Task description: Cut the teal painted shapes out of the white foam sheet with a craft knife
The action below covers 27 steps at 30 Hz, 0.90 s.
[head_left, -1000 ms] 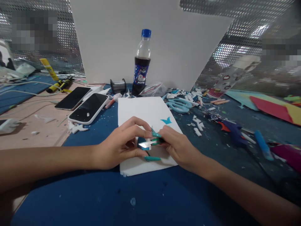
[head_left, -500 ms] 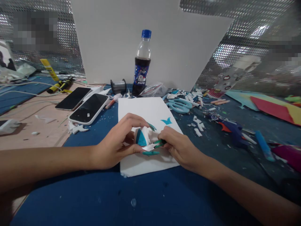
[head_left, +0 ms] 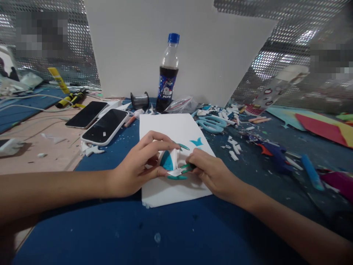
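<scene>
My left hand [head_left: 138,163] grips a small white foam piece [head_left: 174,159] with a blue panel on its near-left face, fingers over the top and thumb below. Two curved teal strips [head_left: 177,177] jut out by its upper and lower sides; how they attach is unclear. Closed in my right hand [head_left: 208,169] is a craft knife [head_left: 186,168] with a green and dark handle, its pale tip against the piece's lower right side. Both hands are over a white board [head_left: 165,193]. On that board, beyond my right hand, lies a blue tail-shaped cutout [head_left: 196,141].
A Pepsi bottle [head_left: 167,81] and a spool [head_left: 139,100] stand behind the board. Light-blue scissors [head_left: 212,124] lie among white scraps at right, near a glue gun [head_left: 277,156]. Two phones [head_left: 106,127] rest at left. A white panel [head_left: 193,48] rises at the back.
The foam piece has turned slightly in my left hand, with its upper teal strip now farther right. The knife tip has shifted a little along the piece; the view moved slightly.
</scene>
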Available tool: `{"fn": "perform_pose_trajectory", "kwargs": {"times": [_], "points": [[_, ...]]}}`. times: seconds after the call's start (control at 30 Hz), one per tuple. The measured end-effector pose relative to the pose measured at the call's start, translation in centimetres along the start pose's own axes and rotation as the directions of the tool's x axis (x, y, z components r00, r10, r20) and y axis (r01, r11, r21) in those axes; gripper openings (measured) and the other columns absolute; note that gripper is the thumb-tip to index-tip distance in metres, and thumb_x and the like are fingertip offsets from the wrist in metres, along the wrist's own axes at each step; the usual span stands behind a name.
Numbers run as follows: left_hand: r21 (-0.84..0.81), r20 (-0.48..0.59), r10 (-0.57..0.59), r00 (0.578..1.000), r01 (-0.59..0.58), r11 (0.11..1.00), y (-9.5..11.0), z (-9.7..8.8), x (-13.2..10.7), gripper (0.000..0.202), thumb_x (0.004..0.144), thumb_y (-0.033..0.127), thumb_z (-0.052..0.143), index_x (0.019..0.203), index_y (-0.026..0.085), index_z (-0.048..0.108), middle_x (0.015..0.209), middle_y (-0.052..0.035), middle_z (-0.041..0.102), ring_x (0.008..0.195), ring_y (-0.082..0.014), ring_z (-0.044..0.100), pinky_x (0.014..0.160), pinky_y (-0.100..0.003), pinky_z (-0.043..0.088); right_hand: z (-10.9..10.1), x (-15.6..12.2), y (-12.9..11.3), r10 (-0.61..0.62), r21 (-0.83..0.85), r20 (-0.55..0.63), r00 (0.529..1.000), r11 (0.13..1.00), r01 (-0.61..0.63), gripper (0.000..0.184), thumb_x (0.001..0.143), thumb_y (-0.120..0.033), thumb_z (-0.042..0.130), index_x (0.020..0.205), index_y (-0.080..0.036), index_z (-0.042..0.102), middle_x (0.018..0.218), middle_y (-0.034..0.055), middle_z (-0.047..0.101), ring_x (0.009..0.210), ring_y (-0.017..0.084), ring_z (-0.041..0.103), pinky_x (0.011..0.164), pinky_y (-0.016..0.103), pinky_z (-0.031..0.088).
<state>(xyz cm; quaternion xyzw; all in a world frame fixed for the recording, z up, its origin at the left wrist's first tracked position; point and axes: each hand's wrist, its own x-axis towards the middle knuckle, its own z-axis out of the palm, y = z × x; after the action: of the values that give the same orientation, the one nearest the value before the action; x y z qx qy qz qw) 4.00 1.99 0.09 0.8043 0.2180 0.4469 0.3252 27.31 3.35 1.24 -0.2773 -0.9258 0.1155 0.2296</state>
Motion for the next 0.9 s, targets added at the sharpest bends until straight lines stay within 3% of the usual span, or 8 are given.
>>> {"fn": "perform_pose_trajectory", "kwargs": {"times": [0.2, 0.53, 0.9], "points": [[0.013, 0.001, 0.005, 1.000, -0.005, 1.000, 0.07, 0.04, 0.07, 0.033, 0.090, 0.021, 0.059, 0.121, 0.026, 0.052, 0.113, -0.0076, 0.043, 0.072, -0.0093, 0.051, 0.059, -0.019, 0.051, 0.09, -0.06, 0.06, -0.037, 0.004, -0.035, 0.999, 0.999, 0.037, 0.015, 0.084, -0.008, 0.035, 0.077, -0.021, 0.038, 0.068, 0.0010, 0.042, 0.061, 0.015, 0.041, 0.056, 0.024, 0.037], [0.025, 0.000, 0.038, 0.999, -0.038, 0.999, 0.03, 0.14, 0.09, 0.032, 0.088, 0.017, 0.060, 0.118, 0.026, 0.054, 0.110, -0.0051, 0.045, 0.060, -0.0037, 0.045, 0.051, -0.015, 0.044, -0.42, 0.12, -0.57, -0.031, -0.060, 0.011, 0.999, 0.998, 0.031, 0.018, 0.083, -0.004, 0.034, 0.077, -0.021, 0.038, 0.068, 0.0006, 0.041, 0.061, 0.014, 0.041, 0.055, 0.023, 0.035], [0.121, 0.040, 0.035, 0.999, -0.040, 0.992, 0.46, -0.06, 0.10, 0.029, 0.090, 0.016, 0.056, 0.118, 0.025, 0.054, 0.111, -0.0063, 0.047, 0.063, -0.0053, 0.047, 0.053, -0.015, 0.049, -0.51, 0.25, -0.83, -0.032, -0.091, 0.034, 0.999, 0.995, 0.035, 0.017, 0.087, -0.010, 0.034, 0.076, -0.020, 0.042, 0.066, 0.0012, 0.044, 0.060, 0.015, 0.040, 0.055, 0.025, 0.034]]}}
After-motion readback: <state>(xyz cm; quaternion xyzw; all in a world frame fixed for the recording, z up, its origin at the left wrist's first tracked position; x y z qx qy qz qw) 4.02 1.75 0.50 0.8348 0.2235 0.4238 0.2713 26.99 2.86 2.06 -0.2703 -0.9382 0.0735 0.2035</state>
